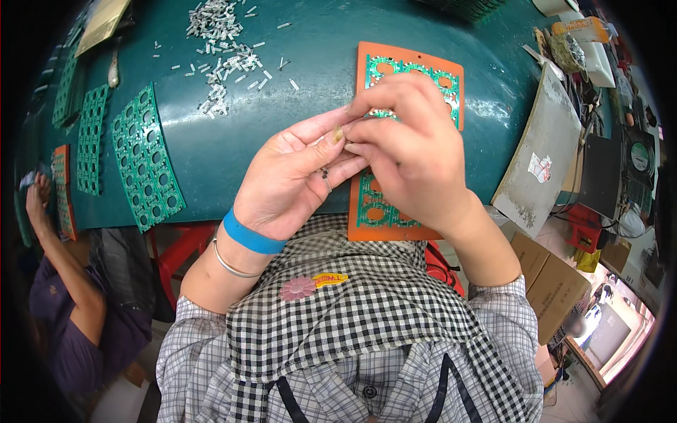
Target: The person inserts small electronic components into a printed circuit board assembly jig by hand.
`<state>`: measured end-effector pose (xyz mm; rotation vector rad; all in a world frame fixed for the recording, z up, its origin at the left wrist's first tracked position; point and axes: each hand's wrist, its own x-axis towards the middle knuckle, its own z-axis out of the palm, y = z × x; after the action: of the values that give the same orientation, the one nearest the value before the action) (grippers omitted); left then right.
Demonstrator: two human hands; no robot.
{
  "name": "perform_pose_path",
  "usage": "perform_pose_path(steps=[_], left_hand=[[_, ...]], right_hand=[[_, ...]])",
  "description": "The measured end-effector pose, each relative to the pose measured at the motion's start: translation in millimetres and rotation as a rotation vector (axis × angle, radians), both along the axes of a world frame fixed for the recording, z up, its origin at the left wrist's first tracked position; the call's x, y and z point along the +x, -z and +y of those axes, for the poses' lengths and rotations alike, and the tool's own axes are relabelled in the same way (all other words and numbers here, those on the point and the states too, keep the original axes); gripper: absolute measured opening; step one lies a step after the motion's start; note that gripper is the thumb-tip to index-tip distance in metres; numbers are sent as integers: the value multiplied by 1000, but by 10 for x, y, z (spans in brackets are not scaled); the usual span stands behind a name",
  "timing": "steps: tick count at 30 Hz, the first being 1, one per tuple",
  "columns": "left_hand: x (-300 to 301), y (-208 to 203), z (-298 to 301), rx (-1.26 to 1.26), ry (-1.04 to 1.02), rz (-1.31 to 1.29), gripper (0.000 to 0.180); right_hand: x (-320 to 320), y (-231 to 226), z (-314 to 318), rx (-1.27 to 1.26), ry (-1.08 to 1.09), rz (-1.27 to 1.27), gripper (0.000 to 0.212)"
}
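My left hand (285, 173), palm up with a blue band and a metal bangle at the wrist, is closed with the thumb pressed toward the fingers. A small dark component with thin wire leads (326, 179) lies against its fingers. My right hand (412, 144) meets the left fingertips, its thumb and finger pinched together; whatever is between them is hidden. Beneath the right hand is an orange board carrier (460, 106) that holds a green circuit board panel (444, 88) with round cutouts. My hands cover the panel's middle.
Many small silvery-white parts (218, 28) lie piled at the back of the green table (303, 63). Green circuit board panels (147, 158) rest at the left. A grey metal sheet (539, 151) leans at the right edge. A co-worker's arm (67, 268) reaches in at far left.
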<state>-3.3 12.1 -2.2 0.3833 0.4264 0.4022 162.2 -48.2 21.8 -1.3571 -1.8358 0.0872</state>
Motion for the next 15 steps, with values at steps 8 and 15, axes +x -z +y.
perform_pose_path(steps=[8,15], left_hand=[[-54,36,183,32,-194,2,51],[-97,74,240,-1,-180,-30,36]], right_hand=[[189,-79,-401,-386,34,541,10],[124,31,-660,-488,-12,265,14]])
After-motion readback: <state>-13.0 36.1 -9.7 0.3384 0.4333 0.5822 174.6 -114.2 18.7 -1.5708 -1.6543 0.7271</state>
